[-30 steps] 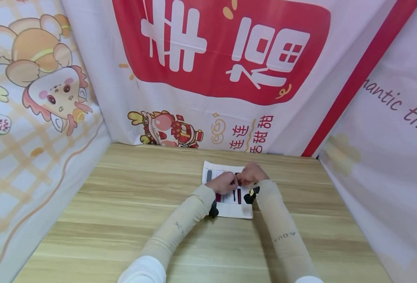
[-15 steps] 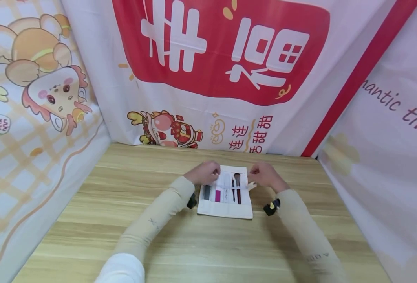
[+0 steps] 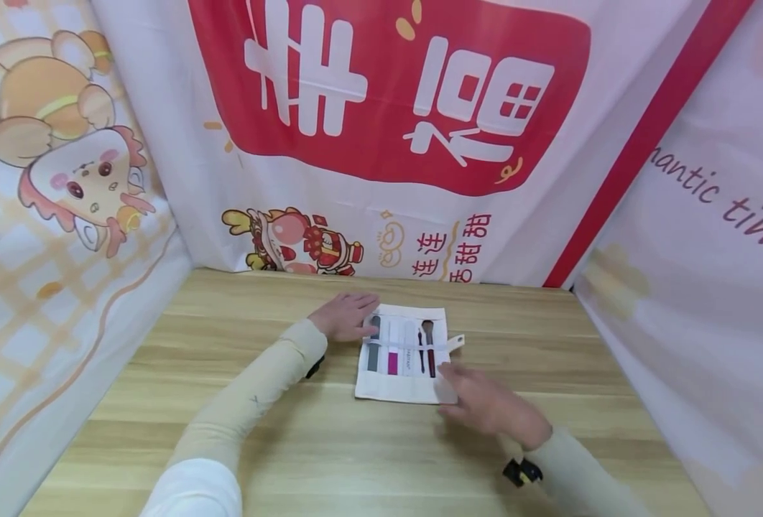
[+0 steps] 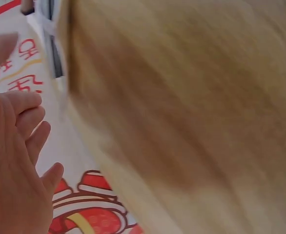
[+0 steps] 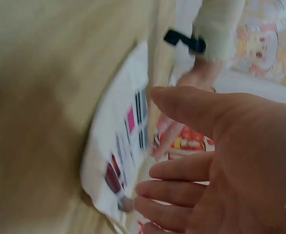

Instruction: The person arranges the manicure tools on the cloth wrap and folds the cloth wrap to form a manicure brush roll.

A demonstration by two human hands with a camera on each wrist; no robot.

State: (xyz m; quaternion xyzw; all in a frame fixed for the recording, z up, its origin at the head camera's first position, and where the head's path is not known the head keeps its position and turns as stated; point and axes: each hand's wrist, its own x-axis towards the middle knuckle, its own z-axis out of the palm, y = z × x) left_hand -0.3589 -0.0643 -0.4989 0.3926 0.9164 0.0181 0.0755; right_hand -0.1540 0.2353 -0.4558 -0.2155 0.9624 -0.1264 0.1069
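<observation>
A white fabric roll-up case [image 3: 388, 388] lies unfolded on the table. Under its cross band sit a makeup brush [image 3: 427, 329] with a dark red handle, a slim dark tool [image 3: 422, 355], a pale strip with a magenta end [image 3: 392, 363] and a grey flat strip [image 3: 373, 356]. My left hand [image 3: 345, 316], fingers extended, is at the case's far left corner; whether it touches is unclear. My right hand [image 3: 491, 409], slightly blurred, is at the near right corner with fingers straight, as the right wrist view also shows. Neither hand holds anything.
The wood-grain table [image 3: 259, 445] spreads around the case. A white tab [image 3: 457, 343] with a hole sticks out from the case's right side. Printed cloth [image 3: 317, 172] hangs behind the table and at both sides.
Both hands were together over the brushes, then parted to the case's far edge. The left hand has since moved left and straightened; the right has come nearer and opened. The brush is now uncovered.
</observation>
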